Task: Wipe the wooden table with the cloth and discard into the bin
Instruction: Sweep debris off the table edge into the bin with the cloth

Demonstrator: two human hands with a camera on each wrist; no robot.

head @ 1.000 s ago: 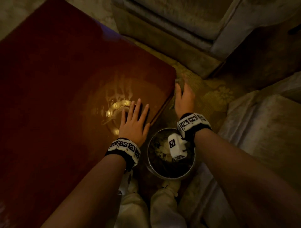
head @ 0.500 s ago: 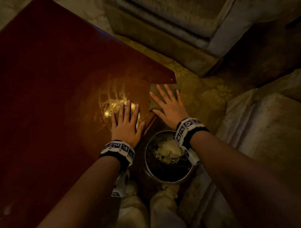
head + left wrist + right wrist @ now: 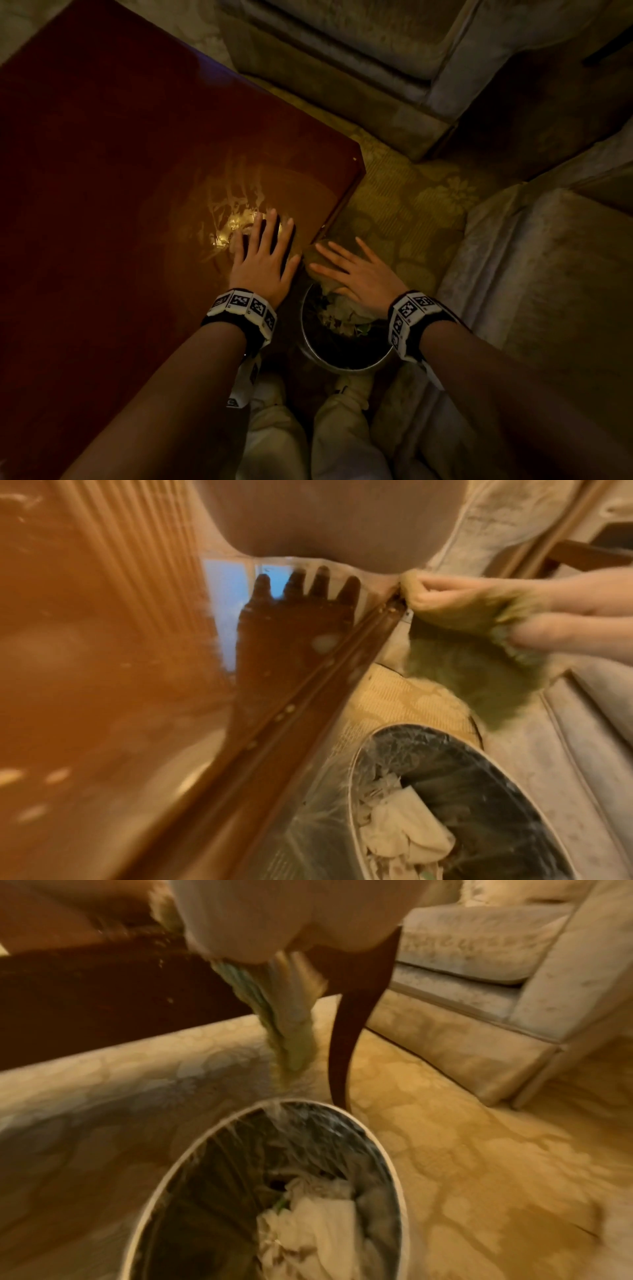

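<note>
Head view: left hand (image 3: 262, 260) flat on table (image 3: 102, 171); right hand (image 3: 356, 274) grasps cloth (image 3: 479, 653) over bin (image 3: 346, 363).

table (image 3: 113, 164): dark red-brown wood; we see a glossy, polished top that mirrors light and fingers, streaked with smears.
cloth (image 3: 479, 669): soft, fuzzy green fabric, matt, with a napped, fluffy edge.
bin (image 3: 310, 346): smooth shiny metal wall and rim; we see a thin, crinkled, glossy plastic liner inside.
waste in bin (image 3: 308, 1231): crumpled pale paper or tissue, matt.
carpet (image 3: 411, 212): woven, matt, with a flower pattern.
sofa (image 3: 548, 274): pale upholstery fabric, matt, lightly textured.
</note>
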